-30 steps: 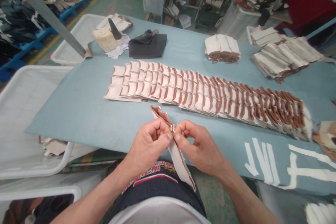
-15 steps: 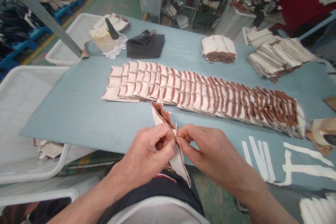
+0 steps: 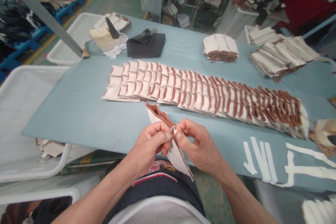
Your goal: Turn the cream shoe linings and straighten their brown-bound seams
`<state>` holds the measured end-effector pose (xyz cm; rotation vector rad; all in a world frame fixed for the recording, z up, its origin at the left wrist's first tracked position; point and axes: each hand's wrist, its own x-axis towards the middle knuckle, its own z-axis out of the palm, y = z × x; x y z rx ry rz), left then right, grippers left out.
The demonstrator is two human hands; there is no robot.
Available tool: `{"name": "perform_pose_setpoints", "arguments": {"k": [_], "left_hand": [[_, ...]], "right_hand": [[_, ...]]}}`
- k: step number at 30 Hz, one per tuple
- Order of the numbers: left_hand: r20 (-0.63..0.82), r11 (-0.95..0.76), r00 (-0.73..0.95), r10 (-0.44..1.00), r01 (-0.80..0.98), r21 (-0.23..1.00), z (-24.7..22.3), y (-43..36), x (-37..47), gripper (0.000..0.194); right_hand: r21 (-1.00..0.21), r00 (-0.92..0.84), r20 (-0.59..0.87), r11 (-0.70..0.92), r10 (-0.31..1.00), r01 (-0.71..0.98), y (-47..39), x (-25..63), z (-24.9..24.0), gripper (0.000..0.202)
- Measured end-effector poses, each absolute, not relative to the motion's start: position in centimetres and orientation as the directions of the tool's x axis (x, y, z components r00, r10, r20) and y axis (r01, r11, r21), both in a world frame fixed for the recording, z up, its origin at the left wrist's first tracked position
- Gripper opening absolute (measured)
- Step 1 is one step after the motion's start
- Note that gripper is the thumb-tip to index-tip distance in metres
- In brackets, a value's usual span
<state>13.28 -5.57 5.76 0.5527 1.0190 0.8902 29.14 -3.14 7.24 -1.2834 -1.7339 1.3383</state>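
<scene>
A white and brown fabric piece (image 3: 178,157) is held at its middle edge between my hands, over the near edge of the blue-grey table (image 3: 78,112). My left hand (image 3: 154,141) pinches it from the left, thumb against fingers. From the right, my right hand (image 3: 195,143) pinches the same spot, its fingertips almost touching the left ones. The piece's upper end points away from me, showing brown folds; its lower end hangs over my dark apron (image 3: 168,185). Just beyond lies a long overlapping row of similar white pieces with brown edges (image 3: 189,87).
White strips (image 3: 265,161) lie at the right. A black cloth (image 3: 147,45), a yellowish block (image 3: 105,40), a small stack (image 3: 220,46) and larger bundles (image 3: 283,56) sit along the far side. White bins (image 3: 28,112) stand at the left.
The fabric's upper end has swung a little to the left. Both hands have shifted slightly and still pinch the piece.
</scene>
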Motion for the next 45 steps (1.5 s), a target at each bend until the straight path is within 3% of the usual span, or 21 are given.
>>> {"name": "perform_pose_setpoints", "arguments": {"k": [3, 5, 9, 13, 15, 17, 19, 22, 29, 36, 41, 45], "left_hand": [[-0.501, 0.577, 0.287, 0.816, -0.419, 0.701, 5.8, -5.6, 13.3, 0.021], [-0.479, 0.561, 0.293, 0.828, -0.394, 0.728, 6.0, -5.5, 13.1, 0.021], [-0.379, 0.426, 0.255, 0.889, -0.162, 0.89, 6.6, -5.4, 12.6, 0.021], [-0.301, 0.299, 0.223, 0.927, 0.045, 0.953, 7.2, -5.5, 12.3, 0.016], [-0.195, 0.165, 0.174, 0.965, 0.171, 0.971, 7.4, -5.5, 12.1, 0.006], [-0.023, -0.038, 0.183, 0.983, 0.323, 0.946, 7.6, -5.2, 11.7, 0.017], [0.108, -0.222, 0.29, 0.951, 0.396, 0.891, 7.8, -4.7, 11.1, 0.027], [0.138, -0.332, 0.444, 0.886, 0.398, 0.855, 8.1, -3.9, 10.2, 0.021], [0.051, -0.324, 0.511, 0.858, 0.463, 0.825, 8.2, -3.4, 9.5, 0.014], [0.172, -0.385, 0.388, 0.906, 0.581, 0.717, 7.0, -4.1, 10.3, 0.007], [0.007, -0.213, 0.39, 0.921, 0.487, 0.847, 5.9, -4.5, 10.3, 0.002], [-0.089, -0.111, 0.43, 0.898, 0.419, 0.901, 5.8, -4.8, 10.2, 0.011]], "right_hand": [[-0.966, -0.379, -0.13, -0.031, 0.916, 0.256, -3.1, 29.3, 7.3, 0.017], [-0.973, -0.393, -0.156, -0.073, 0.906, 0.217, -3.2, 29.4, 7.2, 0.017], [-0.98, -0.411, -0.189, -0.143, 0.892, 0.141, -3.6, 29.4, 6.9, 0.02], [-0.983, -0.392, -0.162, -0.111, 0.906, 0.149, -3.8, 29.2, 6.9, 0.02], [-0.984, -0.386, -0.131, -0.073, 0.913, 0.162, -3.8, 29.1, 7.0, 0.019], [-0.984, -0.392, -0.097, -0.029, 0.915, 0.177, -3.9, 29.1, 7.1, 0.017], [-0.981, -0.406, -0.072, 0.008, 0.911, 0.192, -4.0, 29.2, 7.2, 0.016], [-0.97, -0.435, -0.063, 0.047, 0.898, 0.239, -4.2, 29.4, 7.4, 0.015], [-0.935, -0.5, -0.026, 0.155, 0.866, 0.318, -4.3, 29.7, 7.5, 0.014], [-0.845, -0.438, 0.059, 0.279, 0.897, 0.457, -4.5, 30.1, 6.2, 0.014], [-0.797, -0.43, 0.13, 0.352, 0.894, 0.491, -5.0, 30.0, 5.4, 0.015], [-0.794, -0.415, 0.149, 0.359, 0.897, 0.491, -5.3, 29.9, 5.3, 0.015]]}}
